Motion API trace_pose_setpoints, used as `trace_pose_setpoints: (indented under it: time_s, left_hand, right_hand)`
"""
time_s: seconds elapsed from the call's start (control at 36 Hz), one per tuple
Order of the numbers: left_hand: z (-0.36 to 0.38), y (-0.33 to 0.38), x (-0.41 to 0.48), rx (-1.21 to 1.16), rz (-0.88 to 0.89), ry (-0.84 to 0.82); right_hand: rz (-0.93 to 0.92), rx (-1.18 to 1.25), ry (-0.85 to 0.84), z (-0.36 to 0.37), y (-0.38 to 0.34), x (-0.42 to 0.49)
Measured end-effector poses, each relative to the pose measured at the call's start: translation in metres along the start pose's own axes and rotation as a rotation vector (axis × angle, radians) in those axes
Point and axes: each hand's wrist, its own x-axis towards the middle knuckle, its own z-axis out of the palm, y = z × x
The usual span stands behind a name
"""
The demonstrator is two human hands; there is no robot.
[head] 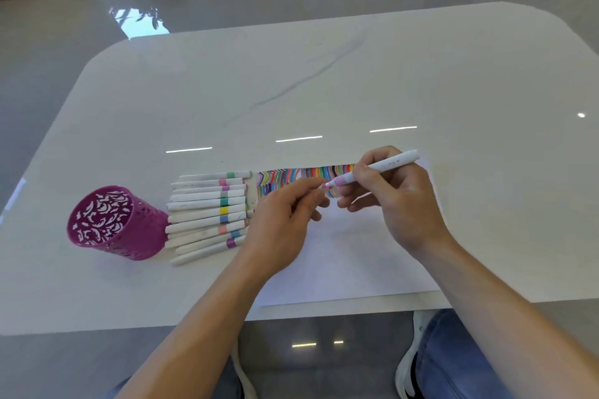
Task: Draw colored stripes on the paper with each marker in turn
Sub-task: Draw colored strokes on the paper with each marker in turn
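With curled right hand (398, 201) fingers, grips the marker (385, 166). Pinches its tip between left hand (282, 214) fingertips, paper (350, 262) beneath.

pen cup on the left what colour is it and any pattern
Magenta pen cup with leaf-like cut-outs; head view shows it best.

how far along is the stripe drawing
Done: rows of stripes run along the top of the paper. In hand: the right hand holds a pink marker while the left hand pinches its cap end. Left: the lower paper is bare; which of the row of markers are used can't be told.
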Motion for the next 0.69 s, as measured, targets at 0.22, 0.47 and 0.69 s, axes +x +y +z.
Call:
trace_pose_setpoints:
  time_s: [0.22, 0.47, 0.69]
  left_hand:
    - [-0.012, -0.003, -0.007, 0.047, 0.009, -0.014]
    - [-0.016, -0.006, -0.008, 0.123, 0.042, -0.015]
    - [-0.018, -0.012, -0.007, 0.215, 0.055, 0.007]
  right_hand:
    - [0.005, -0.091, -0.074, 0.011, 0.001, -0.002]
    - [0.031, -0.039, -0.126, 0.014, 0.008, 0.005]
    - [0.067, 0.013, -0.145, 0.019, 0.017, 0.005]
